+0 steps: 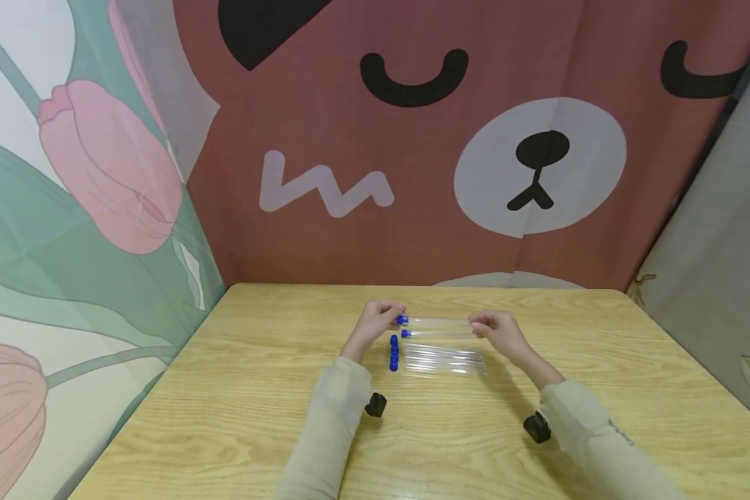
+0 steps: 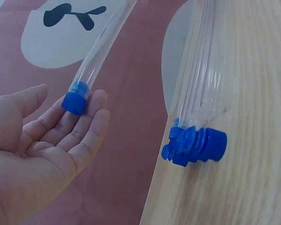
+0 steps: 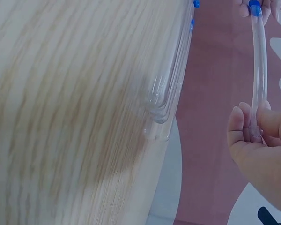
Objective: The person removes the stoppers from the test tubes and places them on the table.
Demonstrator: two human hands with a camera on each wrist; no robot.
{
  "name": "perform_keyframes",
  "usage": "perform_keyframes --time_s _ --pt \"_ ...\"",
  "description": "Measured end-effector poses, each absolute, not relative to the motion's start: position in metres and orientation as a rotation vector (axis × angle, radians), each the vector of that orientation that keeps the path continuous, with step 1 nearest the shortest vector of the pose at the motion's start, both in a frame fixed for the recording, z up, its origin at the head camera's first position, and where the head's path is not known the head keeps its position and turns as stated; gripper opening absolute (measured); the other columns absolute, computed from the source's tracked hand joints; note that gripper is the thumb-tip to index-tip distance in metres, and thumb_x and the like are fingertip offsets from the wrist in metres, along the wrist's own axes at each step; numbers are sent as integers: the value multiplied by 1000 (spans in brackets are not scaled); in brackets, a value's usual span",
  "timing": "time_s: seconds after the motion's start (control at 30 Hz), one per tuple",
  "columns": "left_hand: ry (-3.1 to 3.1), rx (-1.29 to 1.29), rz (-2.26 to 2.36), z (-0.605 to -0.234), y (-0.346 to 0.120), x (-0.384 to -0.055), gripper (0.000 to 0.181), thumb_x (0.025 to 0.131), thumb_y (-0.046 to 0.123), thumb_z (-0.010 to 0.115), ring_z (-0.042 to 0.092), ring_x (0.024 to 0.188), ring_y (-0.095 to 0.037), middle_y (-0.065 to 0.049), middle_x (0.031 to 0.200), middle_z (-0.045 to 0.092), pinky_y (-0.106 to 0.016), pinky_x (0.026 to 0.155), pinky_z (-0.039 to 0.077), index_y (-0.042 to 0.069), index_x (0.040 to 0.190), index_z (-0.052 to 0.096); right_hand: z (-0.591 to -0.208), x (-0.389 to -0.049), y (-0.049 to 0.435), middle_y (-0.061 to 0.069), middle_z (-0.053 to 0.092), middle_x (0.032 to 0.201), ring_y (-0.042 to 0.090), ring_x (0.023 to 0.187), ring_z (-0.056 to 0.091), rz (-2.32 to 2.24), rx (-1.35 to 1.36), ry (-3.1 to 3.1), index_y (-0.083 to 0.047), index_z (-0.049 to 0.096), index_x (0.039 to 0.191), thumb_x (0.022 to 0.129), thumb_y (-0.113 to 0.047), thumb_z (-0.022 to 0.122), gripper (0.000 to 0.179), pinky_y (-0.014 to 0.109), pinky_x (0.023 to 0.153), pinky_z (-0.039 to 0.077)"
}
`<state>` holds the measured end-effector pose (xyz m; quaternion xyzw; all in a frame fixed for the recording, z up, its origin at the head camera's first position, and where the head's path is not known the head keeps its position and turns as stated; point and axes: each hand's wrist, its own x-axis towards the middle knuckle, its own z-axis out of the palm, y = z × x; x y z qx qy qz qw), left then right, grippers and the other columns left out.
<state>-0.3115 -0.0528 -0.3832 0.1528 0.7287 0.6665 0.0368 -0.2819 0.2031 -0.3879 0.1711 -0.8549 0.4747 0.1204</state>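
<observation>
A clear test tube [image 1: 437, 321] with a blue cap [image 2: 75, 103] in its mouth is held level above the table. My right hand [image 3: 262, 136] pinches its rounded end between thumb and fingers. At the other end, the fingers of my left hand [image 2: 51, 136] lie against the cap, with the thumb standing apart from it. Nearer me on the table lies another capped tube [image 1: 440, 334]. Several clear tubes without caps [image 1: 444, 357] lie side by side beyond that, towards me. Left of their ends, loose blue caps [image 1: 394, 353] stand in a row.
The wood-grain table [image 1: 225, 417] reaches back to a curtain [image 1: 412, 236] printed with a bear's face. A flowered curtain [image 1: 12, 278] hangs at the left. Black wrist cameras [image 1: 537, 427] sit below both sleeves.
</observation>
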Motion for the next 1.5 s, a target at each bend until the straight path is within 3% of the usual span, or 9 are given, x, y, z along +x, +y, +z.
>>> perform_keyframes --time_s 0.13,0.37,0.6,0.87,0.97,1.13,1.33,1.5 --pt "2244 496 2011 -377 -53 -303 28 90 10 55 59 91 -37 -19 95 62 -38 78 49 -12 105 57 -387 -281 201 22 62 84 31 73 60 1424 448 -2484 16 58 96 86 5 54 16 36 66 52" --pt "2256 515 1985 -383 -52 -307 27 88 9 58 63 80 -25 -27 97 60 -37 76 50 -11 105 58 -384 -280 201 26 60 85 35 75 59 1463 388 -2476 15 58 98 88 4 51 17 26 63 51" --pt "2257 556 2016 -372 -52 -294 22 87 -1 55 60 82 -41 -26 86 62 -46 76 48 -17 101 56 -385 -280 200 29 60 91 28 74 60 1525 360 -2466 17 57 100 87 5 52 18 34 66 52" --pt "2388 494 2023 -387 -48 -304 18 86 1 57 61 78 -40 -31 88 60 -32 66 53 -13 96 62 -385 -277 201 29 58 101 27 81 61 1630 389 -2450 16 55 107 87 2 54 24 38 71 51" --pt "2417 474 2028 -389 -47 -304 18 87 3 57 62 75 -38 -30 87 61 -31 64 53 -12 96 62 -386 -276 202 29 58 103 30 81 60 1634 396 -2449 15 56 108 85 0 58 27 33 69 52" --pt "2446 419 2037 -392 -44 -303 18 86 6 59 64 70 -30 -24 83 63 -37 68 53 -9 94 64 -388 -275 201 26 60 99 29 77 61 1617 342 -2426 14 58 106 83 -3 62 28 24 63 51" --pt "2510 365 2059 -394 -41 -302 15 84 6 62 64 67 -29 -19 77 65 -33 64 53 -7 90 66 -392 -277 199 22 63 93 34 76 61 1578 301 -2410 12 61 101 82 -5 64 25 41 67 51" --pt "2587 339 2075 -394 -39 -300 15 82 7 64 64 63 -28 -19 75 65 -35 62 53 -7 87 67 -393 -276 197 20 65 88 25 69 61 1521 267 -2410 10 64 98 81 -5 65 22 37 61 52"
